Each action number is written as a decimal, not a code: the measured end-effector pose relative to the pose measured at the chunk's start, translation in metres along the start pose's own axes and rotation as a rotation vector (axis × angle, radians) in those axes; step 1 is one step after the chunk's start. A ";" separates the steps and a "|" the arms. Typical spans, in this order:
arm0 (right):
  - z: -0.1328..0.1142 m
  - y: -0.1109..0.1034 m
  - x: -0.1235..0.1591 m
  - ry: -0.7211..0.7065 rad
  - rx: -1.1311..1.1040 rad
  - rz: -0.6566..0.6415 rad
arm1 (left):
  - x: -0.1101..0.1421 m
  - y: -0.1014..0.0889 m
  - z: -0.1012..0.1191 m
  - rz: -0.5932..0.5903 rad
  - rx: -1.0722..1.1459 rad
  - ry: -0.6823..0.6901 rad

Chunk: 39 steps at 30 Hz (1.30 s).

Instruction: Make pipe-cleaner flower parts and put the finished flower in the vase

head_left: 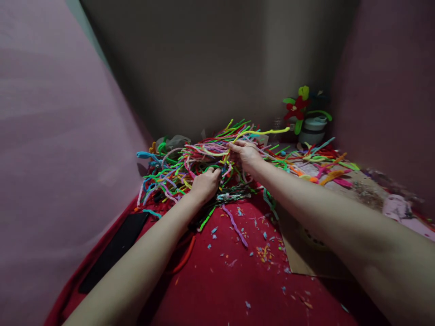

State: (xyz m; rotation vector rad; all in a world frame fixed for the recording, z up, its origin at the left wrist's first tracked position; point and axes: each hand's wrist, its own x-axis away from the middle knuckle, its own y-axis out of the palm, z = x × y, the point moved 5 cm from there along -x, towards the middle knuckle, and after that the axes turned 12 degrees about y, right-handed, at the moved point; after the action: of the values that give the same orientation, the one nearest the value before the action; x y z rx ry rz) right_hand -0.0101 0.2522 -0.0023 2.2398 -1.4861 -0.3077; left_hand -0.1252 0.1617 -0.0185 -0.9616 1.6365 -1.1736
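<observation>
A heap of many-coloured pipe cleaners (pixel 204 151) lies on the red cloth (pixel 217 280) in front of me. My right hand (pixel 247 155) is at the heap's upper right, its fingers pinched on a yellow pipe cleaner (pixel 261 132) that runs out to the right above the others. My left hand (pixel 205 184) is lower and to the left, reaching into the heap. Its fingers are curled closed, and what they hold, if anything, is hidden. A loose purple pipe cleaner (pixel 235 225) lies on the cloth below both hands.
A black flat phone-like slab (pixel 113 251) lies at left. Coloured fluff scraps (pixel 265 253) dot the cloth. Cardboard (pixel 302 258) extends under my right arm. Behind stand a lidded container (pixel 313 130) and a red pipe-cleaner flower (pixel 296 107). Walls close in at the back and sides.
</observation>
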 end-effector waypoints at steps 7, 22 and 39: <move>0.001 -0.007 0.001 0.032 -0.083 0.005 | -0.003 -0.008 -0.002 0.079 0.208 -0.142; 0.012 0.019 0.006 0.018 0.028 -0.119 | -0.027 -0.015 -0.018 0.469 1.210 -0.283; 0.008 0.011 -0.008 -0.089 0.135 -0.003 | -0.029 -0.011 -0.020 0.327 1.290 -0.152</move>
State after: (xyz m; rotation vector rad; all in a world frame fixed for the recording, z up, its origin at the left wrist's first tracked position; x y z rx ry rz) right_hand -0.0259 0.2544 -0.0042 2.3613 -1.5935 -0.3209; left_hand -0.1344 0.1911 0.0012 0.0580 0.5841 -1.4962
